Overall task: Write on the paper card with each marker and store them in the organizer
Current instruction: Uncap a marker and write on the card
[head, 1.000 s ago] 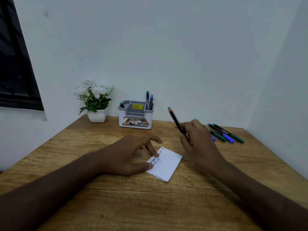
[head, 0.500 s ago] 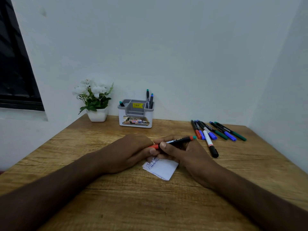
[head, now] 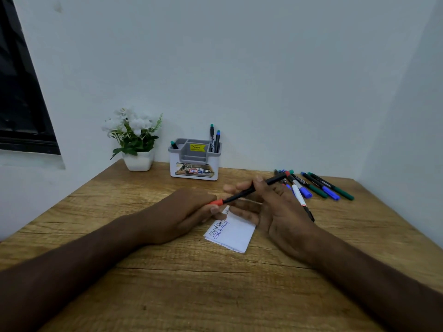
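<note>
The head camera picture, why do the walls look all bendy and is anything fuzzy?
Head view: the wide lens bows the wall corner and window frame near the edges; soft, even light, no glare; the writing on the paper card is too small to read; the red-capped marker looks sharp.

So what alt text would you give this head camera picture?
Two hands hold a red-capped marker above a paper card on a wooden desk: left hand pinches the cap, right hand the barrel. Loose markers lie right; an organizer stands behind.
</note>
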Demonstrator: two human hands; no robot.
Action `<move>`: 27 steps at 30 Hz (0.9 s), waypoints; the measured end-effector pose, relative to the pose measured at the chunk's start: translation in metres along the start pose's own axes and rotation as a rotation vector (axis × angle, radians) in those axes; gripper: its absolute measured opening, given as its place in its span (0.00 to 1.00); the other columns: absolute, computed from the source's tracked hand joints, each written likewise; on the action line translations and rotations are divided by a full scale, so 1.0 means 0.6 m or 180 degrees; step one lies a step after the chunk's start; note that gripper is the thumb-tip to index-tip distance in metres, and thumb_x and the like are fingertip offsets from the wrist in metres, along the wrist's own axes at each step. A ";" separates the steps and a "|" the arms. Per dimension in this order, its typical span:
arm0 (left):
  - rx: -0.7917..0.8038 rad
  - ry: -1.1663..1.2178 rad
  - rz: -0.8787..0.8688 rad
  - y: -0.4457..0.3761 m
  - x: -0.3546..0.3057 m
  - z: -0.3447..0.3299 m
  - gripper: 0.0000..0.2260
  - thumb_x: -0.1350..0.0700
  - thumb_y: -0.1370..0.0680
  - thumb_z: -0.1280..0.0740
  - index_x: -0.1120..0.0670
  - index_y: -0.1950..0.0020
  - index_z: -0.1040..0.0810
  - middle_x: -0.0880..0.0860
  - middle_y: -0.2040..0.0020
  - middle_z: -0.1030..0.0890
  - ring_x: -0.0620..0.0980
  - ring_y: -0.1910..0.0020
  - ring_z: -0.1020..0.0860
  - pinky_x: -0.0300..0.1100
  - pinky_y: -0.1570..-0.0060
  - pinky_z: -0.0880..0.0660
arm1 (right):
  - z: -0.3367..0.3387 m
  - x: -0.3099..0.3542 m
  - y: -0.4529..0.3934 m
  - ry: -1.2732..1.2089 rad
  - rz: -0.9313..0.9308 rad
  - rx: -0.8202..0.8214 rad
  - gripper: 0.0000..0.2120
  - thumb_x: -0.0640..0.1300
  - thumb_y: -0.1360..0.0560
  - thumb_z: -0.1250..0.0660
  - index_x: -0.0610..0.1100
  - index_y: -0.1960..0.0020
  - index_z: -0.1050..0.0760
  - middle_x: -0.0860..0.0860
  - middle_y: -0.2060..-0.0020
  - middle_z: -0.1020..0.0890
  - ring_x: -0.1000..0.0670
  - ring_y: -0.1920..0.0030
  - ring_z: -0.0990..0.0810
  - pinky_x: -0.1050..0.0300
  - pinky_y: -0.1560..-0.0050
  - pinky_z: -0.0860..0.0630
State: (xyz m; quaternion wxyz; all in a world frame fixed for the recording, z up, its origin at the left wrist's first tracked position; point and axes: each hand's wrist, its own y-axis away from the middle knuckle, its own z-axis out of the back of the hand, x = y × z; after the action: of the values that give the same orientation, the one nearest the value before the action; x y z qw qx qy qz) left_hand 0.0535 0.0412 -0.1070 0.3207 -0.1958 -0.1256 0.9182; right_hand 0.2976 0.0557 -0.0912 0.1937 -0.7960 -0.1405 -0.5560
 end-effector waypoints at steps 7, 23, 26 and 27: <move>0.0246 0.0260 -0.0004 0.003 -0.001 0.004 0.15 0.41 0.19 0.29 0.52 0.43 0.20 0.37 0.51 0.22 0.38 0.46 0.22 0.33 0.50 0.28 | 0.027 0.001 -0.016 0.0800 0.0331 -0.0732 0.26 0.61 0.23 0.37 0.37 0.51 0.15 0.42 0.61 0.13 0.47 0.64 0.17 0.56 0.61 0.18; 0.0461 0.0097 -0.0024 0.000 0.006 0.000 0.13 0.39 0.19 0.30 0.39 0.44 0.32 0.39 0.46 0.27 0.40 0.45 0.27 0.43 0.43 0.27 | 0.023 -0.006 -0.023 0.2652 0.0071 -0.0197 0.02 0.40 0.25 0.25 0.43 0.54 0.13 0.49 0.60 0.10 0.51 0.56 0.11 0.57 0.47 0.16; 0.0522 0.0104 0.0009 -0.001 0.008 0.001 0.12 0.39 0.19 0.30 0.37 0.45 0.33 0.38 0.45 0.27 0.40 0.44 0.28 0.41 0.43 0.28 | 0.026 -0.012 -0.025 0.2777 0.0113 -0.0303 0.02 0.41 0.25 0.25 0.44 0.53 0.13 0.51 0.62 0.11 0.55 0.59 0.12 0.59 0.50 0.17; 0.0537 0.0090 0.0026 -0.001 0.009 0.000 0.12 0.38 0.19 0.31 0.38 0.45 0.33 0.38 0.45 0.27 0.40 0.44 0.28 0.40 0.44 0.28 | 0.026 -0.013 -0.025 0.2814 0.0141 -0.0342 0.02 0.41 0.25 0.25 0.44 0.53 0.13 0.52 0.63 0.11 0.56 0.62 0.13 0.62 0.55 0.18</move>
State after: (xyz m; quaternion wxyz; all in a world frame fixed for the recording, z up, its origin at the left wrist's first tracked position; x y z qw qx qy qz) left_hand 0.0498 0.0452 -0.1085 0.3340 -0.1816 -0.0425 0.9239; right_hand 0.3011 0.0763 -0.1009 0.2054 -0.4935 0.0021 -0.8452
